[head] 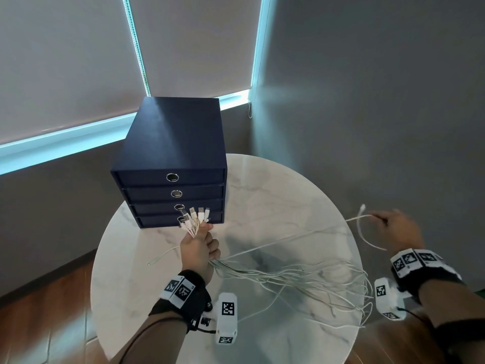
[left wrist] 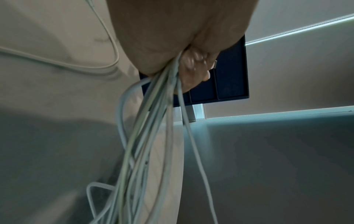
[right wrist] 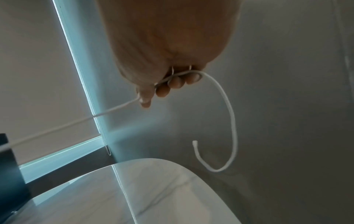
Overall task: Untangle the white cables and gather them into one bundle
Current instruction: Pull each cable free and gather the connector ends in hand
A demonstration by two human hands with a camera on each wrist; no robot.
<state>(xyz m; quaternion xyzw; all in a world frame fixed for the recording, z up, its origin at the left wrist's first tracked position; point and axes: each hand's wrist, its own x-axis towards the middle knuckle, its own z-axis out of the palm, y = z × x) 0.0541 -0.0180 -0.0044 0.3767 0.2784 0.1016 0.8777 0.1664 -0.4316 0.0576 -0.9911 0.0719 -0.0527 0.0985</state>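
L hand fisted round white cables; R hand pinching single cable, free end only in wrist view

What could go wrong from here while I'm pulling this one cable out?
1. The right hand pulls one cable taut across the table while the left hand grips the bundle; a hard tug may tighten a knot in the loose strands or drag plugs out of the grip.
2. Many strands hang over the table's right edge; their weight could slide more off.
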